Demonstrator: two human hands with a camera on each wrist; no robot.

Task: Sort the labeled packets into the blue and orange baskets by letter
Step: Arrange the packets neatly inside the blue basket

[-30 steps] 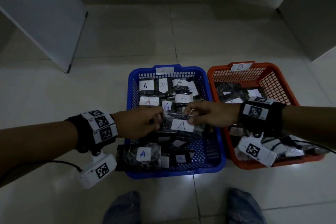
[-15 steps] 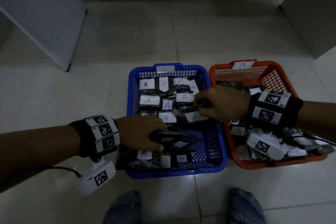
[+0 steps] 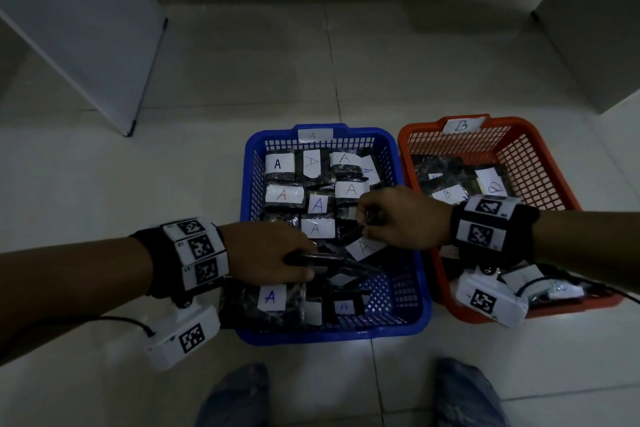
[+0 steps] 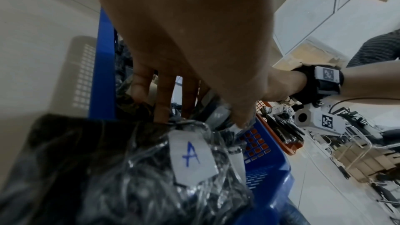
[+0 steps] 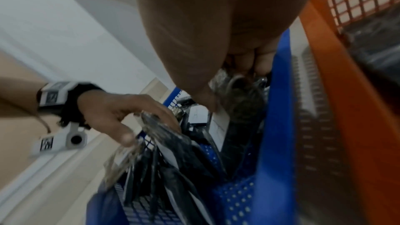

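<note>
L hand (image 3: 266,255) pinches dark packet (image 3: 332,262), long axis left-right; R hand (image 3: 401,218) pinches A-packet (image 3: 363,246), tilted

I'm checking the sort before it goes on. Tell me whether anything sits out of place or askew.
One thing stands out: a packet marked A lies over the near left rim of the blue basket, half hanging outside rather than inside with the others. The visible labels match their baskets: A in blue, B in the orange basket.

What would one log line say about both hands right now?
left hand: grips dark packet | right hand: pinches A-labelled packet | both over blue basket | orange basket: untouched
</note>
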